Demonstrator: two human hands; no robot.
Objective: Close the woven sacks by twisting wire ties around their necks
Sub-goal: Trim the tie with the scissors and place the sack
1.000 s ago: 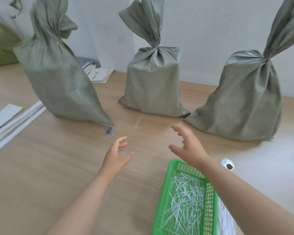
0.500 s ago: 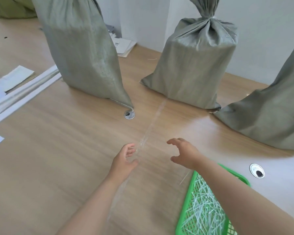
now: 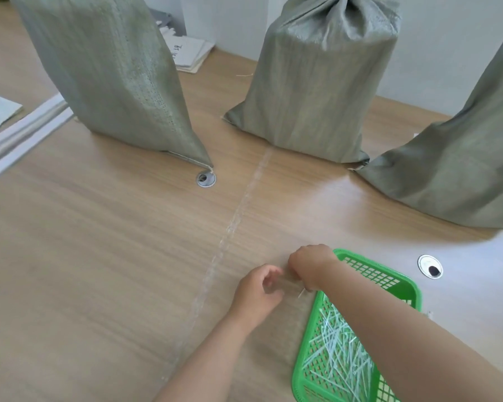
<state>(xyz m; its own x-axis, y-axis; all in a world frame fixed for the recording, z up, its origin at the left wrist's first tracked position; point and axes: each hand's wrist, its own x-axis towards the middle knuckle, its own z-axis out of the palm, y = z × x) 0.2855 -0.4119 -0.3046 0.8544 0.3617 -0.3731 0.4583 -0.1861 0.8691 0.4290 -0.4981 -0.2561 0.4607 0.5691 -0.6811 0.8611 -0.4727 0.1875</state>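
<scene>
Three grey-green woven sacks stand on the wooden table: a left sack, a middle sack gathered at its neck, and a right sack. A green basket at the near right holds several white wire ties. My right hand is curled, fingers down, at the basket's near-left corner. It pinches a stray wire tie whose white end sticks out below it. Just left of it, my left hand has loosely curled fingers and holds nothing I can see.
Two round cable grommets are set into the table. Papers lie behind the left sack, and white strips run along the left edge. A white wall stands behind the sacks.
My view has tilted down, cutting off the sack tops. Both hands have drawn back from the sacks and come together at the basket's corner, where the right hand's fingers have curled down.
</scene>
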